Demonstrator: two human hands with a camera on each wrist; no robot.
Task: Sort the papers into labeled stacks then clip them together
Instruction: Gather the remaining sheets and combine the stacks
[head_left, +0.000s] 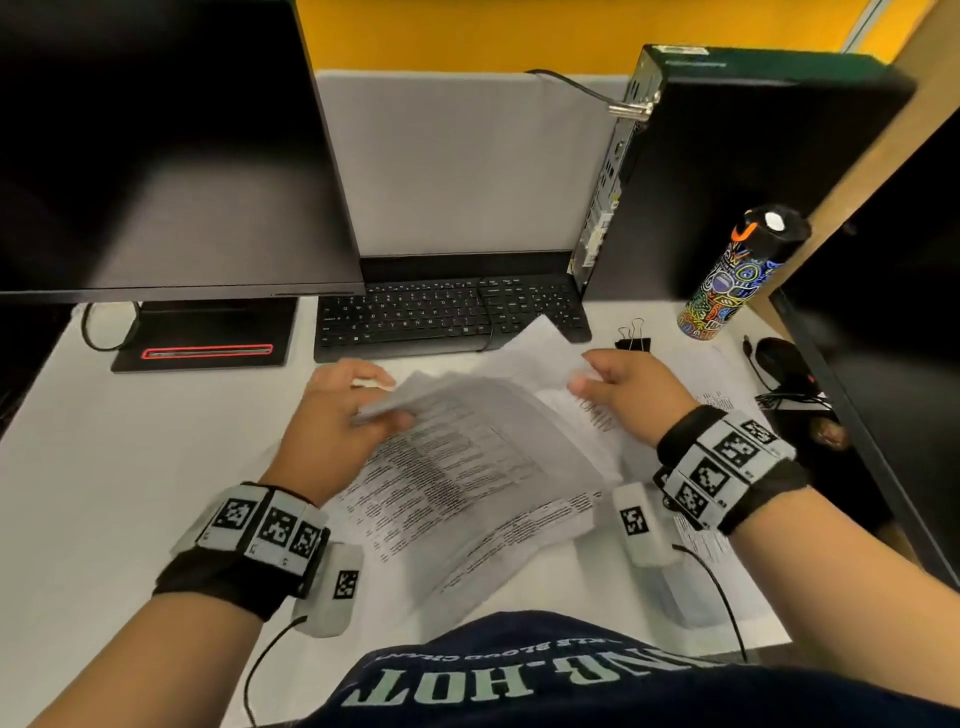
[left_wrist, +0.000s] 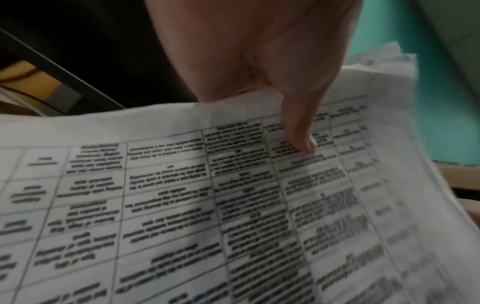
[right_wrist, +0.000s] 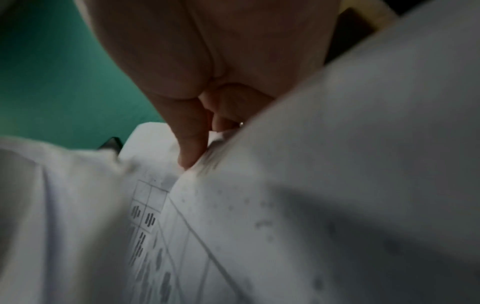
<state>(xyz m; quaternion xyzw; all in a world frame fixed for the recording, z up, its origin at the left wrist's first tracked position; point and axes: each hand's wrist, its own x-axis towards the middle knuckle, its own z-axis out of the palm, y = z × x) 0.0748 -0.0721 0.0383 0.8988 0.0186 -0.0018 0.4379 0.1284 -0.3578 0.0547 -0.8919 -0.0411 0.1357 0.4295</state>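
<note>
Clearly the sorting step is in hand, not yet the clipping. The left hand (head_left: 337, 410) pinches the far left edge of a bundle of printed table sheets (head_left: 467, 467), thumb on the top page and fingers under it, so that this end is raised off the white desk (head_left: 104, 493). The right hand (head_left: 631, 389) pinches one separate sheet (head_left: 535, 343) by its edge and holds it above the bundle, in front of the keyboard (head_left: 447, 317). More papers (head_left: 722, 400) lie flat on the desk at the right, under the right wrist. I judge that the next move calls for reading the single sheet and laying it on its proper stack. The black binder clip (head_left: 632, 338) stands untouched just beyond the right hand, beside the colourful bottle (head_left: 737, 275).
</note>
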